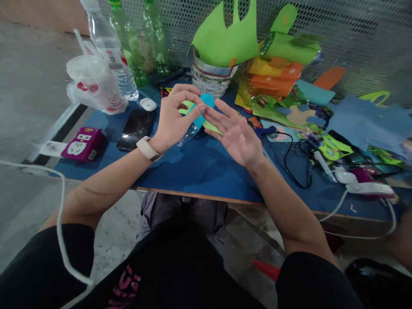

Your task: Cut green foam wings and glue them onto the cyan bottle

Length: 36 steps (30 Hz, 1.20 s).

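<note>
A bright blue, paper-like piece with a rounded top (pixel 207 100) is between my two hands, above the blue table. My left hand (pixel 178 115), with a pale band on its wrist, pinches this piece between thumb and fingers. My right hand (pixel 240 139) is open, palm turned up and fingers stretched out; its fingertips meet the left thumb tip at the piece. Beneath the left hand shows a clear plastic part (pixel 188 135), perhaps of a bottle; whether it joins the blue piece is hidden. Light green sheet material (pixel 212 127) lies behind the fingers.
To the left are a phone (pixel 135 128), a purple power socket (pixel 84 143), a bagged cup (pixel 95 86) and a clear bottle (pixel 112 51). A newspaper-covered basket (pixel 210 79) stands behind. Coloured cutouts (pixel 277 79), green scissors (pixel 330 148) and cables crowd the right.
</note>
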Each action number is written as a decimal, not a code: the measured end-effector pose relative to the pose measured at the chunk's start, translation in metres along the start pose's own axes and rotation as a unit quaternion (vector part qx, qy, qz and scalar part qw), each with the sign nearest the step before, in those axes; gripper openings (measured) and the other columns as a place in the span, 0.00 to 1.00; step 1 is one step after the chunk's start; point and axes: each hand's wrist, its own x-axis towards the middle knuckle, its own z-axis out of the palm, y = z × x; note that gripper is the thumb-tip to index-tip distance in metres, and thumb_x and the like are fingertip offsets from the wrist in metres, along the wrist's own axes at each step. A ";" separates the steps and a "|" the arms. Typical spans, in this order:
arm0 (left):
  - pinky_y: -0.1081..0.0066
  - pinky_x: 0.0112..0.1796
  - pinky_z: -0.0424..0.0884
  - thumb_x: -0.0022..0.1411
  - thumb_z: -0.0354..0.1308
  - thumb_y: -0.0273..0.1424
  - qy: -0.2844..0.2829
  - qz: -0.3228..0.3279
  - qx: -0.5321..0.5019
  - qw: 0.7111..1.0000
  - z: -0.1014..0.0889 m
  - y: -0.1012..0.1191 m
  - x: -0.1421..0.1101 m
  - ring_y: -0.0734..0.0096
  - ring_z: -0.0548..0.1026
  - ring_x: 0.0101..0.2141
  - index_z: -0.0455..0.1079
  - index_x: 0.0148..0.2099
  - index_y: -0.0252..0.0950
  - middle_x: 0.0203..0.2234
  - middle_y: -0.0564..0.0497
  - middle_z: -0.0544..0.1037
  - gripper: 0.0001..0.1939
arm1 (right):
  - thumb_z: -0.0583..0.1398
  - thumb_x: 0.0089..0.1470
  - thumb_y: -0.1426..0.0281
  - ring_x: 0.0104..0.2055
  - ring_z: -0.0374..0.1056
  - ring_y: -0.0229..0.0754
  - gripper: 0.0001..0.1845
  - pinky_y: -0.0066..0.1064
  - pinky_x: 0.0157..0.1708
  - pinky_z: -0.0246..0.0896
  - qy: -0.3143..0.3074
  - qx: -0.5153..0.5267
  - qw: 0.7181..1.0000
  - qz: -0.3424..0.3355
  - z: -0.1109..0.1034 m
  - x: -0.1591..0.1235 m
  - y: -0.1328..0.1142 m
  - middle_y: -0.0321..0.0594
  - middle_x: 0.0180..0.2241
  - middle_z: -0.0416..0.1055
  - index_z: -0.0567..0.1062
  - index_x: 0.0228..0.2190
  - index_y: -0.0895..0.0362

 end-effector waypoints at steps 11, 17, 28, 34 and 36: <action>0.47 0.53 0.86 0.78 0.68 0.60 -0.023 0.009 0.029 0.999 -0.006 0.005 0.002 0.48 0.84 0.58 0.84 0.47 0.52 0.58 0.44 0.85 0.19 | 0.68 0.73 0.41 0.67 0.74 0.69 0.25 0.73 0.77 0.66 0.121 -0.364 0.920 -0.076 -0.006 0.013 0.038 0.51 0.58 0.82 0.91 0.50 0.47; 0.48 0.43 0.84 0.76 0.69 0.64 -0.001 0.049 0.011 0.999 -0.004 0.002 0.003 0.55 0.85 0.51 0.86 0.46 0.53 0.54 0.47 0.87 0.23 | 0.70 0.75 0.55 0.81 0.60 0.76 0.14 0.80 0.81 0.58 0.081 -0.492 0.865 -0.055 0.009 0.027 0.068 0.49 0.75 0.72 0.94 0.46 0.49; 0.52 0.46 0.83 0.73 0.68 0.69 0.002 0.047 0.011 0.999 -0.002 -0.014 0.006 0.58 0.85 0.52 0.82 0.43 0.44 0.55 0.47 0.86 0.32 | 0.69 0.76 0.53 0.93 0.40 0.71 0.15 0.82 0.88 0.27 0.088 -0.484 0.870 -0.035 0.019 0.040 0.074 0.41 0.86 0.61 0.93 0.47 0.49; 0.55 0.47 0.85 0.78 0.73 0.52 -0.025 0.067 0.000 0.997 -0.002 0.016 0.000 0.59 0.86 0.49 0.84 0.45 0.45 0.51 0.46 0.87 0.17 | 0.65 0.79 0.54 0.93 0.38 0.67 0.16 0.79 0.89 0.22 0.064 -0.462 0.883 -0.056 0.014 0.031 0.048 0.39 0.85 0.63 0.89 0.45 0.48; 0.55 0.51 0.85 0.77 0.74 0.40 -0.055 0.099 -0.017 0.993 0.000 0.046 -0.018 0.59 0.87 0.51 0.84 0.44 0.45 0.50 0.47 0.87 0.08 | 0.64 0.79 0.51 0.93 0.41 0.69 0.19 0.80 0.89 0.26 0.057 -0.423 0.901 -0.077 -0.001 0.010 0.029 0.42 0.84 0.66 0.88 0.43 0.49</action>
